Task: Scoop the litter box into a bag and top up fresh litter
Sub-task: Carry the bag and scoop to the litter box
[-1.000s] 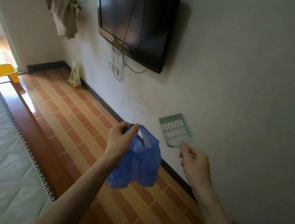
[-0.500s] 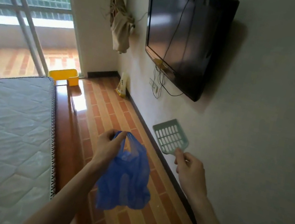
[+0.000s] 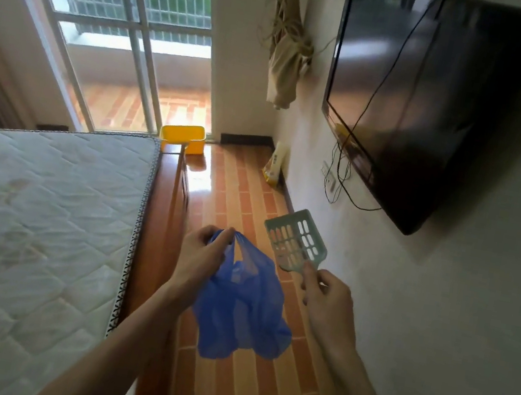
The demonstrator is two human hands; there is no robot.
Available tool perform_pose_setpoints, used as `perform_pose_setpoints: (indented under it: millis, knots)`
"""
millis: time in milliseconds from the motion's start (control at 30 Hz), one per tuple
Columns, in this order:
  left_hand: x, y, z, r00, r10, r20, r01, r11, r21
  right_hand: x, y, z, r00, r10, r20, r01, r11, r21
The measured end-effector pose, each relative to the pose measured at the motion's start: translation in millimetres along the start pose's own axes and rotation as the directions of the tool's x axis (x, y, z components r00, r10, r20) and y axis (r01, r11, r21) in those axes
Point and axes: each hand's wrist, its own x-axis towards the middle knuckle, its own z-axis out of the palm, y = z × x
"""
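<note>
My left hand (image 3: 200, 256) grips the handles of a blue plastic bag (image 3: 242, 312), which hangs loose below it over the floor. My right hand (image 3: 325, 296) pinches the handle of a pale green slotted litter scoop (image 3: 295, 240), held up with its blade pointing away from me. A yellow litter box (image 3: 183, 137) stands on the floor at the far end of the aisle, by the glass door. A yellow and white litter bag (image 3: 274, 165) leans against the right wall near it.
A bare mattress (image 3: 34, 209) on a wooden bed frame (image 3: 159, 231) fills the left. A narrow tiled aisle (image 3: 244, 201) runs between bed and right wall. A black television (image 3: 409, 94) with hanging cables juts from that wall at head height.
My view has swung left and up, from the wall to the aisle, the glass door and the yellow box. Both hands keep the same hold on bag and scoop.
</note>
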Motion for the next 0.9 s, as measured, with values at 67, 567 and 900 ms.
perform_pose_setpoints:
  millis: [67, 567, 900]
  knots:
    - [24, 2, 2, 1.0, -0.006, -0.015, 0.006, 1.0, 0.001, 26, -3, 10, 0.999, -0.002, 0.034, 0.002, 1.0, 0.004]
    - [261, 15, -4, 0.999, 0.036, 0.012, -0.036, 0.998, -0.044, 242, -52, 114, 0.997, -0.012, 0.077, 0.012, 1.0, -0.005]
    - [419, 17, -25, 0.998, -0.041, -0.047, 0.037, 0.996, -0.086, 362, -83, 184, 0.997, -0.017, 0.075, 0.017, 1.0, -0.002]
